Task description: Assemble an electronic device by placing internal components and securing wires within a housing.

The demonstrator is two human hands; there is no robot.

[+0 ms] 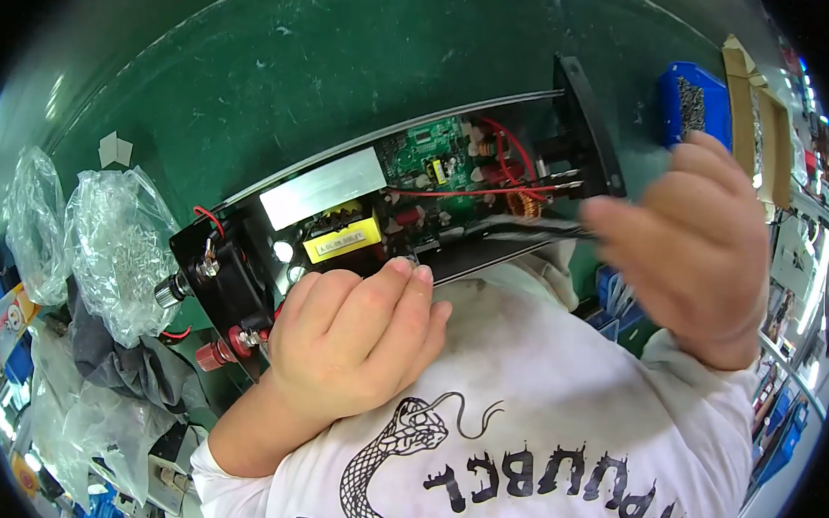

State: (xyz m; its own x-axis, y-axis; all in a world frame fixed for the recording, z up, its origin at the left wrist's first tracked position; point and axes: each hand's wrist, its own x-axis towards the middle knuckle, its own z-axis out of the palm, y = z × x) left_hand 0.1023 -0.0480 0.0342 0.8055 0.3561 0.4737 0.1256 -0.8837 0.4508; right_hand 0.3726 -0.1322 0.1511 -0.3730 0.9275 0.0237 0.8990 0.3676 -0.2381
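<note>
An open power supply unit [417, 212] lies slantwise on the bench, its black metal case uncovered. Inside are a green circuit board [425, 147], a yellow-wrapped transformer [340, 241], a silver heat sink [324, 189], red wires and a copper coil [525, 205]. A black fan [230, 282] sits at the left end, by black and red terminal knobs. My left hand [359, 336] is closed over the case's near edge, fingertips beside the transformer. My right hand [687, 245], smeared by motion, is at the right end; a slender dark tool [538, 230] reaches from its fingers into the case, its kind unclear.
A blue bin [695, 100] of small metal parts stands at the far right next to a cardboard box [759, 127]. Clear plastic bags [120, 244] and a dark grey cloth [123, 361] lie at the left. A small white piece [115, 149] rests on the green bench top [350, 49].
</note>
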